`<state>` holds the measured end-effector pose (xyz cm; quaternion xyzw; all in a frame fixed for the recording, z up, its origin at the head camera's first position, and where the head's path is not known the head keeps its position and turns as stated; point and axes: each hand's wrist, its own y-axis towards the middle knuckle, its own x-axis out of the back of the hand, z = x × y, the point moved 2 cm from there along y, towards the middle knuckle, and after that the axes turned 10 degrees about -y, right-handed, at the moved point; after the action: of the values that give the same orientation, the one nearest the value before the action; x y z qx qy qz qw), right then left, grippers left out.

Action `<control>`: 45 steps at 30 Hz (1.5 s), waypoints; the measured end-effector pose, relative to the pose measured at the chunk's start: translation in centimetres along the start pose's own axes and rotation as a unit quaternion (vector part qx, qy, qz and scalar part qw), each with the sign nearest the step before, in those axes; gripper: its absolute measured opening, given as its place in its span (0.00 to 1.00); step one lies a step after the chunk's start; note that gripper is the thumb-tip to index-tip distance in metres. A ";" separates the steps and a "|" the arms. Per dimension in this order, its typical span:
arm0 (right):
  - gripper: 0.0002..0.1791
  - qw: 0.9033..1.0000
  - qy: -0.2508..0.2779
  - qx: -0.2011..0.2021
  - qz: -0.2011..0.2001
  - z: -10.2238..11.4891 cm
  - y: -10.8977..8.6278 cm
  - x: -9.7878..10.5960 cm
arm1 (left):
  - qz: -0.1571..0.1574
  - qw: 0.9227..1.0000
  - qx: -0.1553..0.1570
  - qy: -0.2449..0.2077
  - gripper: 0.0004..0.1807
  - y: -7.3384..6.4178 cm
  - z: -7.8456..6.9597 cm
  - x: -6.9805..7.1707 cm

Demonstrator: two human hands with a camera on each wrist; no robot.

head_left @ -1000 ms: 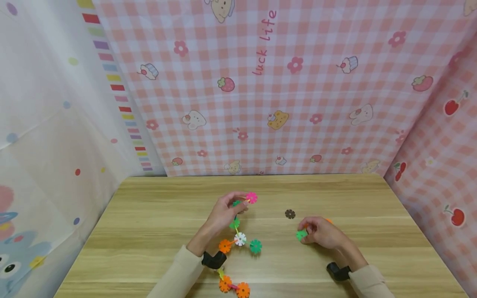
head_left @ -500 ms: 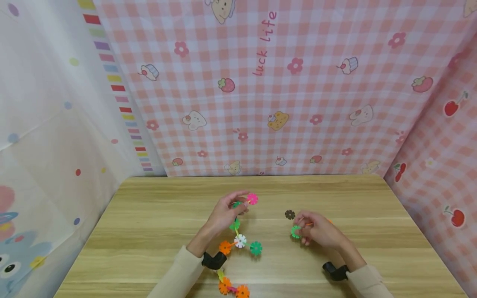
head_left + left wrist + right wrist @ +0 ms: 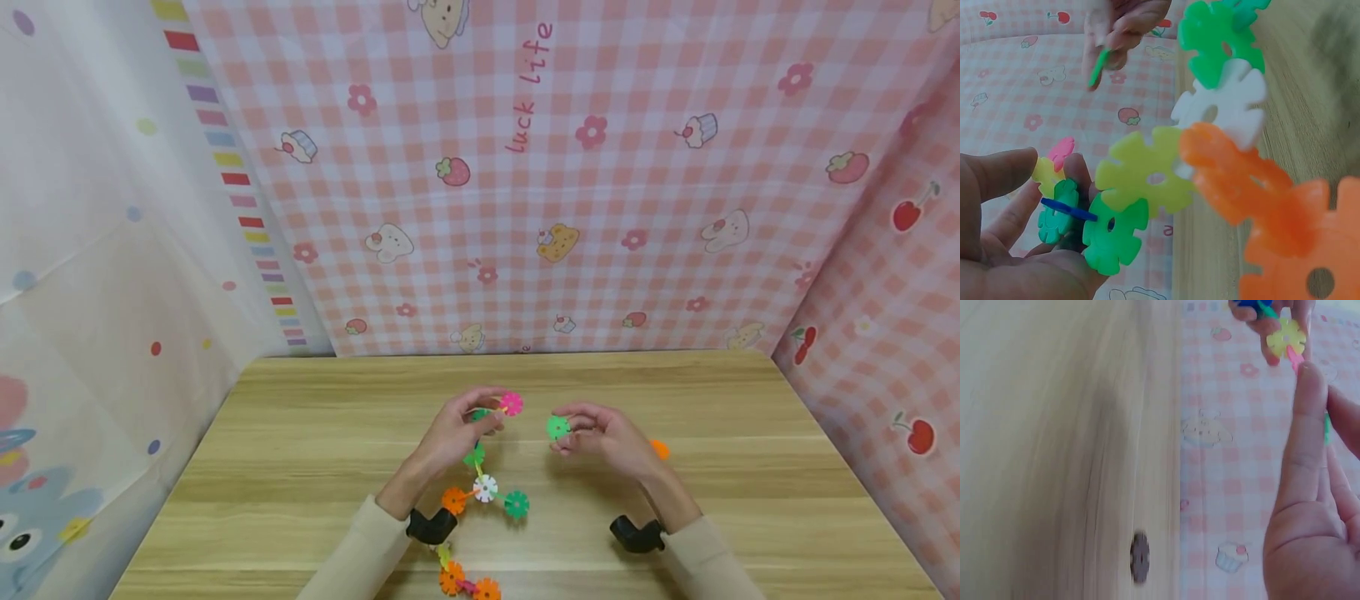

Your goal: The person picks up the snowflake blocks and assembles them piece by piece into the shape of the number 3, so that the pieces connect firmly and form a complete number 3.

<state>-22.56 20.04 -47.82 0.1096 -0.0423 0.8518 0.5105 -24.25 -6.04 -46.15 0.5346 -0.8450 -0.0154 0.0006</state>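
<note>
My left hand [image 3: 450, 433] pinches a yellow snowflake disc [image 3: 1049, 177] near the end of a chain of slotted plastic discs. A pink disc [image 3: 512, 404] sticks out past the fingertips. Below the hand the chain runs through blue [image 3: 1067, 209], green [image 3: 1114, 234] and yellow-green discs to a white disc [image 3: 485, 488], which has an orange disc [image 3: 454, 501] and a dark green disc [image 3: 517, 504] on either side. Across a small gap, my right hand [image 3: 611, 442] pinches a single light green disc [image 3: 558, 428] between thumb and fingers, level with the pink one.
Beyond my right wrist an orange disc [image 3: 659, 450] shows on the wooden table [image 3: 750, 500]. A dark brown disc [image 3: 1140, 557] lies on the table, hidden behind the right hand in the head view. Near the front edge are more linked orange discs [image 3: 452, 577].
My right hand has moved left and slightly away from me with the light green disc, covering the brown disc in the head view. The left hand has barely moved.
</note>
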 end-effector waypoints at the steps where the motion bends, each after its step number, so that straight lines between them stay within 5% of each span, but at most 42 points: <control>1: 0.24 1.000 0.014 0.009 0.003 0.1 0.3 -0.2 | 0.003 1.000 -0.002 0.000 0.20 0.0 0.0 0.0; 5: 0.27 0.997 0.076 0.018 0.005 0.3 1.2 -1.0 | 0.014 1.000 -0.010 -0.001 0.21 0.0 -0.2 -0.1; 11: 0.27 0.984 0.173 -0.027 -0.035 0.8 2.3 -2.3 | 0.022 1.000 -0.021 0.000 0.20 0.1 -0.3 -0.1; 19: 0.13 0.965 0.257 -0.021 -0.047 0.4 2.9 -3.2 | 0.023 1.000 -0.021 -0.003 0.21 0.0 -0.6 0.0; 35: 0.15 0.955 0.293 0.038 0.012 -0.7 2.1 -3.5 | 0.037 0.999 -0.012 -0.021 0.19 -0.1 -0.2 -0.7; 45: 0.14 0.945 0.323 0.045 0.017 -0.7 2.4 -3.9 | 0.018 1.000 -0.013 -0.006 0.19 -0.2 -0.1 -0.3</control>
<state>-22.97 15.67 -49.35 -0.1492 0.1610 0.8513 0.4765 -23.94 -5.83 -46.08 0.5188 -0.8544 -0.0295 0.0029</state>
